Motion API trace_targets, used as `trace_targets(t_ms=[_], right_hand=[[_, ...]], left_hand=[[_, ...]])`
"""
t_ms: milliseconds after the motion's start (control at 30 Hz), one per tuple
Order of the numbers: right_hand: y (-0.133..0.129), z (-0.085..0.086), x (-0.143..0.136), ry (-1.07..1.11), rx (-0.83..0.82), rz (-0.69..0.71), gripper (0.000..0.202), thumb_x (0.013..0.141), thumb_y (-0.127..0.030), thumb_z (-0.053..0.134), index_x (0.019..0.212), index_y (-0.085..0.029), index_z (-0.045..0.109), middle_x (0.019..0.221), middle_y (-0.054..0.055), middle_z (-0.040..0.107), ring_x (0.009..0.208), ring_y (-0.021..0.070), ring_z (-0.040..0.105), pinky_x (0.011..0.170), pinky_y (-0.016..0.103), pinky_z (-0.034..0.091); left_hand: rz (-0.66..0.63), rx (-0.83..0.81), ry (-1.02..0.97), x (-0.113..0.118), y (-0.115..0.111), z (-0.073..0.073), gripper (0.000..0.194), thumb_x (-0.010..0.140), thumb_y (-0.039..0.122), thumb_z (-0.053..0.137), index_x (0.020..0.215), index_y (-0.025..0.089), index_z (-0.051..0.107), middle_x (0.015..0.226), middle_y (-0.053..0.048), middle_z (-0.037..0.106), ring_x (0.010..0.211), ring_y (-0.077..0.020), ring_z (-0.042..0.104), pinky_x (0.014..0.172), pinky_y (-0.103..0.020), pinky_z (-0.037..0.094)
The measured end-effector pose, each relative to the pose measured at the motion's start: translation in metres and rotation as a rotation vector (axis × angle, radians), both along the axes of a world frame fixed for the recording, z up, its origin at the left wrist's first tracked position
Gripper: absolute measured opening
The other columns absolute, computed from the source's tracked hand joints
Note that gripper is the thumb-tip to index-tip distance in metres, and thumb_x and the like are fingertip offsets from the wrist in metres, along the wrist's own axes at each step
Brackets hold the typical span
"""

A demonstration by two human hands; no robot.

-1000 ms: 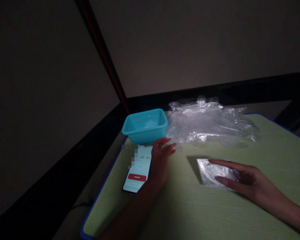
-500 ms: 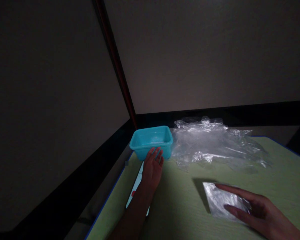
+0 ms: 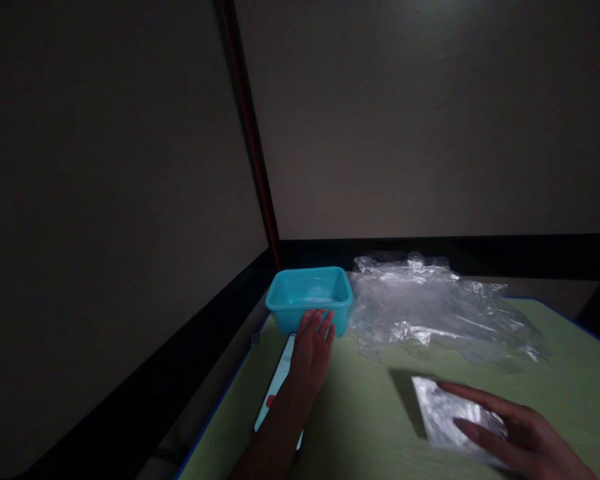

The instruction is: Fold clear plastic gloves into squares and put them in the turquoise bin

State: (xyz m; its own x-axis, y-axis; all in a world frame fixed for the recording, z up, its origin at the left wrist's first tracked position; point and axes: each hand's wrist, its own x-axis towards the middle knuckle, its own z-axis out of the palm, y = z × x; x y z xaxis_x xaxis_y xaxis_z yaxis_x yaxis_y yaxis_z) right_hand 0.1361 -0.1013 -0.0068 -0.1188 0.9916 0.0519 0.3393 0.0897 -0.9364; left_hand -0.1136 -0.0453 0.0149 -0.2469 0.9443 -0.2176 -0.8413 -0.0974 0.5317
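My right hand pinches a small clear plastic packet between thumb and fingers, low on the right just over the table. What the packet holds, if anything, is too blurred to make out. My left hand is stretched forward with its fingers apart and nothing in them. Its fingertips lie in front of the near wall of a turquoise plastic basin; whether they touch it I cannot tell. Under my left forearm lies a flat pale blue board with a red mark and dark print, partly hidden by the arm.
A large crumpled sheet or bag of clear plastic spreads over the back of the green table, right beside the basin. The table has a blue edge. Grey walls meet in a corner behind, with a dark red strip along the joint.
My view has tilted up slightly, so the table and everything on it sit lower in the picture. Both hands keep nearly the same places, the right one still pinching the packet.
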Motion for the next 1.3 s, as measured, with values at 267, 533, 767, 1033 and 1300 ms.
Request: trace_targets(t_ms=[267, 533, 767, 1033, 1300], right_hand=[[0.026, 0.038, -0.03, 0.082, 0.064, -0.015, 0.036, 0.059, -0.049, 0.071, 0.087, -0.027, 0.074, 0.104, 0.006, 0.07, 0.095, 0.0279, 0.062, 0.081, 0.036, 0.048], [0.044, 0.074, -0.069, 0.283, 0.043, 0.035, 0.041, 0.055, -0.047, 0.075, 0.087, -0.021, 0.072, 0.089, 0.006, 0.071, 0.066, 0.0169, 0.059, 0.062, 0.029, 0.046], [0.055, 0.079, -0.083, 0.334, 0.044, 0.03, 0.035, 0.055, -0.039, 0.076, 0.083, -0.02, 0.07, 0.087, 0.005, 0.069, 0.07, 0.016, 0.058, 0.066, 0.028, 0.044], [0.077, 0.097, -0.118, 0.262, 0.16, 0.05, 0.022, 0.056, -0.034, 0.068, 0.069, -0.018, 0.062, 0.073, 0.001, 0.06, 0.065, 0.0141, 0.052, 0.061, 0.027, 0.04], [0.1, 0.1, -0.165, 0.21, 0.025, 0.054, 0.004, 0.064, -0.014, 0.062, 0.066, -0.016, 0.059, 0.064, -0.004, 0.055, 0.057, 0.0098, 0.048, 0.056, 0.023, 0.038]], left_hand=[[-0.028, 0.054, -0.006, -0.004, 0.005, -0.015, 0.012, 0.077, 0.006, 0.049, 0.075, 0.018, 0.049, 0.082, -0.004, 0.062, 0.086, -0.0184, 0.066, 0.091, -0.037, 0.044], [-0.009, 0.043, 0.007, 0.0, -0.004, -0.016, 0.012, 0.076, 0.01, 0.05, 0.071, 0.02, 0.044, 0.077, -0.002, 0.061, 0.079, -0.0165, 0.066, 0.091, -0.038, 0.045], [0.053, -0.016, 0.035, 0.01, -0.011, -0.008, 0.018, 0.077, 0.01, 0.053, 0.069, 0.02, 0.042, 0.072, 0.001, 0.058, 0.075, -0.013, 0.064, 0.089, -0.035, 0.047], [0.055, -0.042, 0.031, 0.011, -0.012, -0.006, 0.02, 0.082, 0.009, 0.052, 0.068, 0.02, 0.042, 0.079, 0.0, 0.059, 0.08, -0.0117, 0.062, 0.09, -0.032, 0.046], [0.056, -0.074, 0.022, 0.013, -0.014, -0.002, 0.017, 0.086, 0.008, 0.046, 0.073, 0.019, 0.047, 0.078, -0.001, 0.059, 0.08, -0.0119, 0.062, 0.088, -0.032, 0.046]])
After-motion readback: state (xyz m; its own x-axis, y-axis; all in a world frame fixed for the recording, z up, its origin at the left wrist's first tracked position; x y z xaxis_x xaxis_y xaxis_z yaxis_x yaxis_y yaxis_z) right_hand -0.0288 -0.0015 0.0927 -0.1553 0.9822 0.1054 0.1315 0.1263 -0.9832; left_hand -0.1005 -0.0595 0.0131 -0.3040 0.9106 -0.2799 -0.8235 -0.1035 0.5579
